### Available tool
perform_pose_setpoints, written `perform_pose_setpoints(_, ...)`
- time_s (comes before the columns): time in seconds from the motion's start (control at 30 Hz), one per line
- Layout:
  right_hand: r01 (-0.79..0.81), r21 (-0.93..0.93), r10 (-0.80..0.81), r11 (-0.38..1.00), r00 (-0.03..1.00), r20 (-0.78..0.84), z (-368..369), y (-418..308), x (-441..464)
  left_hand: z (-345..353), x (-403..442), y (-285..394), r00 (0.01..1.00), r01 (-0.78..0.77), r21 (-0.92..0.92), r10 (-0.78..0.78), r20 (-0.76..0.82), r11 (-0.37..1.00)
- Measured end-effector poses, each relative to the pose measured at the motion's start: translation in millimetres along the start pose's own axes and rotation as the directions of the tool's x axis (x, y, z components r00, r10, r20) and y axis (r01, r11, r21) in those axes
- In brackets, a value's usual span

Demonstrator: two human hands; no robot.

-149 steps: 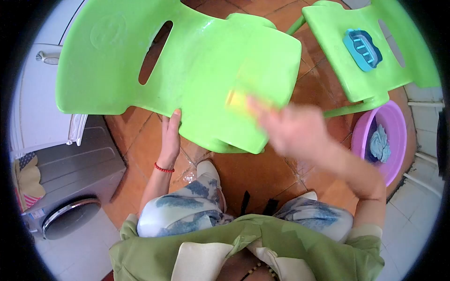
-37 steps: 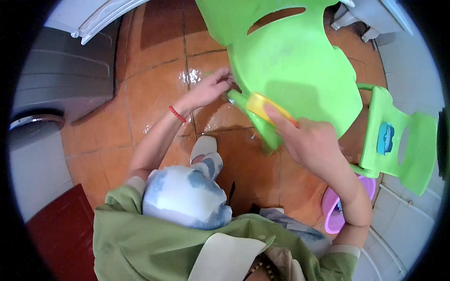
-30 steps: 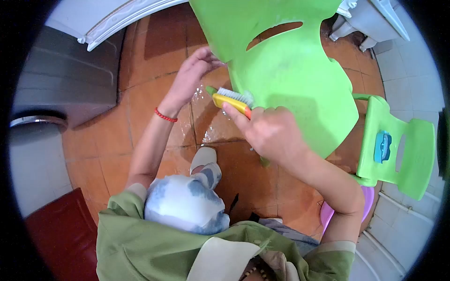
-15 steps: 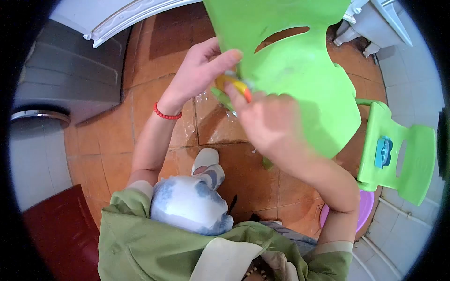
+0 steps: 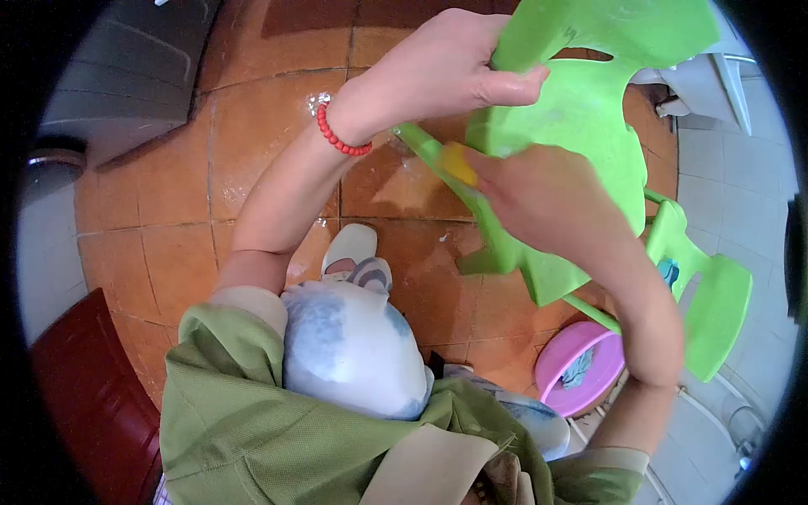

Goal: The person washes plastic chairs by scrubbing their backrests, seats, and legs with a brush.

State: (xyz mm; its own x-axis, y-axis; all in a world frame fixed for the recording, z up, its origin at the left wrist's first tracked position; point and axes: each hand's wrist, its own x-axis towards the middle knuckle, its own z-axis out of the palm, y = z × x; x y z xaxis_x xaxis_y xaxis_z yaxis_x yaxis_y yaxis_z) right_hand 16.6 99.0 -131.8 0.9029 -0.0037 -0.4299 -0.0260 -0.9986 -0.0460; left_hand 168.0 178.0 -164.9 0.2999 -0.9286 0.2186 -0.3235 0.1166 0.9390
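Left hand (image 5: 446, 67) clamped the smooth green plastic chair (image 5: 576, 114) by its curved back edge, thumb pressed on it, while right hand (image 5: 547, 194), blurred, curled round the yellow brush (image 5: 458, 164) at a slim leg (image 5: 426, 150), over glossy terracotta tiles (image 5: 269, 126), round pink basin (image 5: 551, 362) nearby.

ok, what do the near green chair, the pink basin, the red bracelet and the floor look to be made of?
Near green chair: molded plastic, satin; smooth one-color curves, rounded slot.
Pink basin: likely plastic, smooth; uniform color, even rim.
Red bracelet: round beads, slightly glossy; plastic, glass or stone, can't tell.
Floor: probably ceramic tile, grout lines; shine may be water.
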Motion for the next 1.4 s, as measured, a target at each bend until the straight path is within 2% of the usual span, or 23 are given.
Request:
perform_pose_setpoints(0.07, 0.015, -0.109, -0.019, 0.994, 0.999, -0.033, 23, -8, 21, 1, 4, -13, 0.989, -0.129, 0.163, 0.139, -0.047, 0.978)
perform_pose_setpoints(0.17, -0.005, -0.161, -0.006, 0.987, 0.997, -0.072, 27, -14, 23, 2, 1, -15, 0.980, -0.165, 0.171, 0.181, -0.086, 0.971)
perform_pose_setpoints(0.23, -0.068, -0.123, 0.068, 0.990, 0.998, -0.005, -5, -19, -14, 5, -1, -15, 0.975, -0.188, 0.095, 0.198, -0.103, 0.978)
perform_pose_setpoints(0.27, -0.099, -0.190, 0.115, 0.977, 0.991, 0.073, -12, -26, -27, 6, -1, -16, 0.972, -0.201, 0.061, 0.207, -0.113, 0.978)
perform_pose_setpoints(0.33, -0.142, -0.329, 0.218, 0.933, 0.953, 0.209, -20, -35, -45, 12, 1, -17, 0.986, -0.154, 0.178, 0.162, -0.036, 0.972)
perform_pose_setpoints(0.37, -0.155, -0.312, 0.213, 0.937, 0.964, 0.161, -15, -36, -39, 14, 2, -19, 0.990, -0.135, 0.240, 0.138, 0.004, 0.961)
perform_pose_setpoints(0.43, -0.183, -0.275, 0.209, 0.944, 0.975, 0.069, 9, -41, -15, 23, 6, -31, 0.970, -0.211, 0.274, 0.235, -0.058, 0.938)
perform_pose_setpoints(0.47, -0.155, -0.334, 0.178, 0.930, 0.983, 0.039, 19, -41, -2, 26, 6, -35, 0.955, -0.248, 0.292, 0.284, -0.085, 0.924)
perform_pose_setpoints(0.57, -0.094, -0.302, 0.110, 0.949, 0.993, 0.038, 24, -23, 9, 30, 6, -37, 0.959, -0.228, 0.276, 0.265, -0.104, 0.934)
perform_pose_setpoints(0.67, -0.125, -0.171, 0.149, 0.977, 0.979, 0.138, -25, -21, -31, 33, 7, -34, 0.958, -0.219, 0.268, 0.259, -0.125, 0.938)
perform_pose_setpoints(0.73, -0.172, -0.162, 0.203, 0.972, 0.958, 0.201, -29, -20, -41, 33, 7, -32, 0.962, -0.209, 0.254, 0.245, -0.118, 0.944)
perform_pose_setpoints(0.8, -0.161, -0.160, 0.187, 0.974, 0.969, 0.164, -22, -19, -37, 33, 7, -32, 0.965, -0.205, 0.221, 0.235, -0.117, 0.953)
perform_pose_setpoints(0.87, -0.098, -0.170, 0.104, 0.981, 0.994, 0.029, 7, -20, -10, 32, 6, -33, 0.967, -0.206, 0.165, 0.227, -0.118, 0.965)
perform_pose_setpoints(0.97, -0.020, -0.296, 0.015, 0.955, 1.000, -0.018, 30, -19, 14, 32, 6, -31, 0.976, -0.184, 0.119, 0.196, -0.097, 0.976)
perform_pose_setpoints(1.07, -0.057, -0.220, 0.073, 0.974, 0.995, 0.069, -12, -21, -20, 34, 5, -33, 0.968, -0.205, 0.140, 0.222, -0.119, 0.969)
perform_pose_setpoints(1.13, -0.147, -0.238, 0.193, 0.960, 0.964, 0.183, -31, -29, -44, 36, 5, -34, 0.969, -0.192, 0.147, 0.211, -0.129, 0.970)
perform_pose_setpoints(1.27, -0.125, -0.277, 0.164, 0.953, 0.979, 0.122, -5, -31, -22, 33, 4, -27, 0.993, -0.079, 0.132, 0.091, -0.081, 0.988)
perform_pose_setpoints(1.4, -0.078, -0.327, 0.112, 0.942, 0.990, 0.086, 22, -30, 10, 35, 4, -32, 0.987, -0.126, 0.154, 0.140, -0.082, 0.980)
